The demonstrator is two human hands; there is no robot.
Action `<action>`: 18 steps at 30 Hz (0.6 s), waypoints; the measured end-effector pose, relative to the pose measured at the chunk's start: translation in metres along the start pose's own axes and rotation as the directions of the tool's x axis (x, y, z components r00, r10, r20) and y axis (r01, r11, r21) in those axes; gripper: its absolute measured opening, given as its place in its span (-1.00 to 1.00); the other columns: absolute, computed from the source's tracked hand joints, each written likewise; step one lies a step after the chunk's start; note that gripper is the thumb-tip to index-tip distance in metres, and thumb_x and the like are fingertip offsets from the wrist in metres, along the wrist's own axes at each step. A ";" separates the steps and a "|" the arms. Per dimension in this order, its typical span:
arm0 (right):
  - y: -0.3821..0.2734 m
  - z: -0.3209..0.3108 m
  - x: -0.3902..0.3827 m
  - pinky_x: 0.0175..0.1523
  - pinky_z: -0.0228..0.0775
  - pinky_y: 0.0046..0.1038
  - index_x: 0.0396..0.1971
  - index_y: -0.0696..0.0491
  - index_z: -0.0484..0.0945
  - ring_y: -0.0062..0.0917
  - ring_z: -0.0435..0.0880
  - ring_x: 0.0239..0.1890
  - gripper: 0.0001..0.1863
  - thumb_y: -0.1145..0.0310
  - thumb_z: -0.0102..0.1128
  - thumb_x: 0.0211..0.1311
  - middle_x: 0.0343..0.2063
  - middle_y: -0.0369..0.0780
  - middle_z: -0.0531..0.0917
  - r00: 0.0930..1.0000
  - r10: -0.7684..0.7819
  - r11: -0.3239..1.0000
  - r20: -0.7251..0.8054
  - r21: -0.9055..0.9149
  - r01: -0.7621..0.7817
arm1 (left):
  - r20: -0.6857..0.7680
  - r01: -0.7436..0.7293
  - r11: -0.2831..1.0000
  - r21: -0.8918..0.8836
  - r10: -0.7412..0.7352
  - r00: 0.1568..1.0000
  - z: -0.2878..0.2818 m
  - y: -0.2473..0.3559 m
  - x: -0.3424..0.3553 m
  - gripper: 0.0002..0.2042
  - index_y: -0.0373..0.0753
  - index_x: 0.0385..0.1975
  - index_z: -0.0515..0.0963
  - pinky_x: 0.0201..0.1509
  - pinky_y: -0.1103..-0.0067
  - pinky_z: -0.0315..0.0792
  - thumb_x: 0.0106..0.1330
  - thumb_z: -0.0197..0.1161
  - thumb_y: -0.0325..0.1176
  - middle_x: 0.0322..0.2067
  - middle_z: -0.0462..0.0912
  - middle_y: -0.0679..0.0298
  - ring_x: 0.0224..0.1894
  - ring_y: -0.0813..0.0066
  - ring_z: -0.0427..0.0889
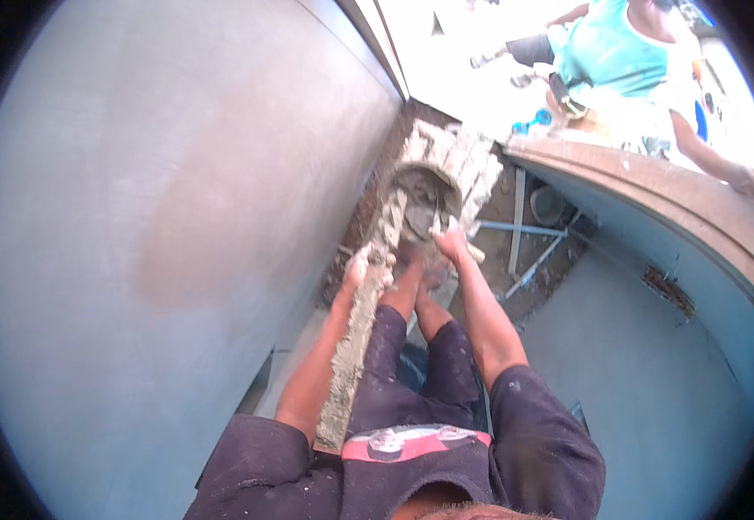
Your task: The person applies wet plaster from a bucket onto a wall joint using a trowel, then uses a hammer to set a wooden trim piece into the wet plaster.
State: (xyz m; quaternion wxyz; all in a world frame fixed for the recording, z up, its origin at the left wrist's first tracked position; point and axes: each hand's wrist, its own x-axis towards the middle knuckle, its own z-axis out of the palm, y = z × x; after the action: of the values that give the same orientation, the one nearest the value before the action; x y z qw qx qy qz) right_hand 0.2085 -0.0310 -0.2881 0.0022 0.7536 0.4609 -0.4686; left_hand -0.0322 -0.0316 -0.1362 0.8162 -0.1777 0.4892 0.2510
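Observation:
My left hand (pixel 362 267) is closed around a long, narrow board (pixel 347 368) thickly coated with wet grey mortar. The board slants from beside my chest toward a round, mortar-caked container (pixel 457 186), which holds wet mortar and stands beyond my feet. My right hand (pixel 451 243) is closed on a trowel, whose pale handle end (pixel 477 252) shows beside my palm. The trowel's grey blade (pixel 419 224) reaches to the near side of the container, close to the board's far end. Mortar smears hide the blade's exact outline.
A large smooth grey wall panel (pixel 195 191) rises on my left. To the right, a curved brown ledge (pixel 654 178) tops another grey wall. Pale pipes (pixel 523 230) and a bucket (pixel 547 204) lie low beyond my right arm. A person in a turquoise top (pixel 620 52) sits past the ledge.

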 end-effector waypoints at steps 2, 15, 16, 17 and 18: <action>-0.021 -0.014 -0.029 0.10 0.46 -0.16 0.17 0.19 0.43 -0.04 0.64 0.00 -0.32 0.11 0.32 0.11 -0.08 0.11 0.65 0.996 -0.087 0.983 -0.032 0.159 0.091 | 0.163 -0.039 0.999 -0.010 0.040 0.986 -0.011 -0.008 -0.002 -0.63 -0.18 -0.07 0.43 -0.82 0.47 0.44 0.53 -0.19 -0.02 -0.31 0.56 0.25 -0.58 0.42 0.52; -0.220 -0.244 -0.343 -0.09 0.60 -0.44 0.07 0.16 0.48 -0.49 0.75 -0.21 -0.55 0.48 0.34 0.16 -0.19 -0.11 0.71 0.806 -0.530 0.691 -0.265 0.416 0.591 | 0.331 -0.328 0.944 -0.038 0.322 0.887 0.144 0.020 -0.162 -0.75 -0.31 -0.19 0.46 -0.73 0.60 0.35 0.45 -0.02 -0.23 -0.57 0.43 0.34 -0.61 0.51 0.47; -0.231 -0.253 -0.360 -0.09 0.60 -0.44 0.08 0.17 0.47 -0.49 0.75 -0.21 -0.53 0.48 0.35 0.15 -0.18 -0.11 0.70 0.775 -0.559 0.675 -0.293 0.383 0.631 | 0.367 -0.365 0.931 -0.032 0.350 0.862 0.154 0.024 -0.170 -0.73 -0.31 -0.18 0.46 -0.72 0.60 0.36 0.45 -0.02 -0.21 -0.56 0.45 0.33 -0.60 0.51 0.48; -0.243 -0.260 -0.378 -0.09 0.60 -0.44 0.09 0.17 0.46 -0.49 0.75 -0.21 -0.51 0.48 0.36 0.14 -0.18 -0.11 0.70 0.745 -0.586 0.659 -0.318 0.349 0.667 | 0.401 -0.399 0.917 -0.028 0.376 0.836 0.163 0.027 -0.175 -0.72 -0.31 -0.17 0.46 -0.71 0.60 0.38 0.46 -0.03 -0.19 -0.54 0.47 0.32 -0.59 0.51 0.49; -0.254 -0.267 -0.397 -0.08 0.60 -0.44 0.10 0.18 0.44 -0.49 0.75 -0.21 -0.49 0.48 0.36 0.14 -0.17 -0.11 0.70 0.706 -0.623 0.634 -0.336 0.311 0.708 | 0.442 -0.456 0.890 -0.014 0.415 0.795 0.169 0.027 -0.179 -0.69 -0.30 -0.15 0.46 -0.66 0.60 0.41 0.47 -0.05 -0.14 -0.52 0.49 0.31 -0.56 0.50 0.51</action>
State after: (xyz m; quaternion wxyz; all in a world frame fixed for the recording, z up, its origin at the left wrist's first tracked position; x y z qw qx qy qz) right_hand 0.1657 -0.0439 0.2514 -0.3783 0.5532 0.5931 -0.4461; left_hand 0.0009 0.0382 0.0987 0.8316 0.0381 0.3339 0.4421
